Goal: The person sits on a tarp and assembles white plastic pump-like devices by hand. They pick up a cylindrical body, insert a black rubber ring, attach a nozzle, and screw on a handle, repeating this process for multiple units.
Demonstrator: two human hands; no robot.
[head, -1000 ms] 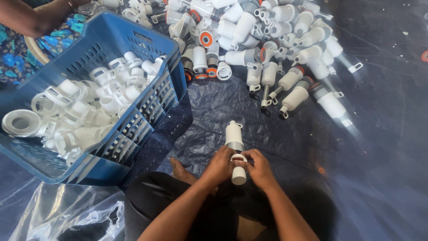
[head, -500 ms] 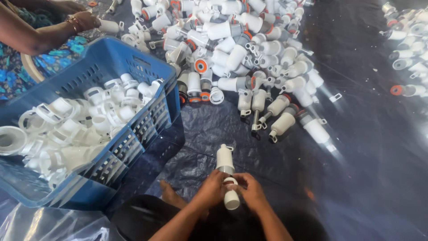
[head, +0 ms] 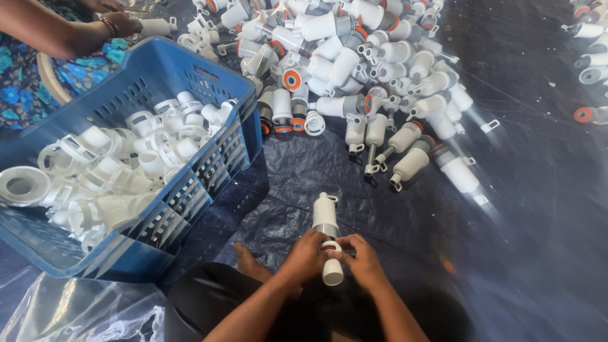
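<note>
Both hands meet low in the middle of the view on one white plastic valve fitting [head: 327,235]. Its long axis runs almost straight away from the person: the far end, a white cylinder with a small side tab above a grey metal-looking band, sticks out beyond the knuckles, while the near end, a short white cap, pokes out toward the body between the two hands. The left hand [head: 305,254] closes around the fitting's middle from the left, its fingers wrapped over the body just below the grey band. The right hand [head: 363,261] comes in from the right, its fingers pinching the small ring and the cap end; a sliver of orange shows where the two hands meet. Both hands sit equally close to the piece, held just above the dark blue tarpaulin [head: 519,209] on the floor.

Farther out lies a heap of similar white fittings with orange seals [head: 354,69]. To the left stands a blue slotted crate [head: 209,145] filled with white plastic rings and caps. Another person's arm [head: 63,31] reaches in at the upper left, and a clear plastic bag [head: 69,313] lies at the lower left.
</note>
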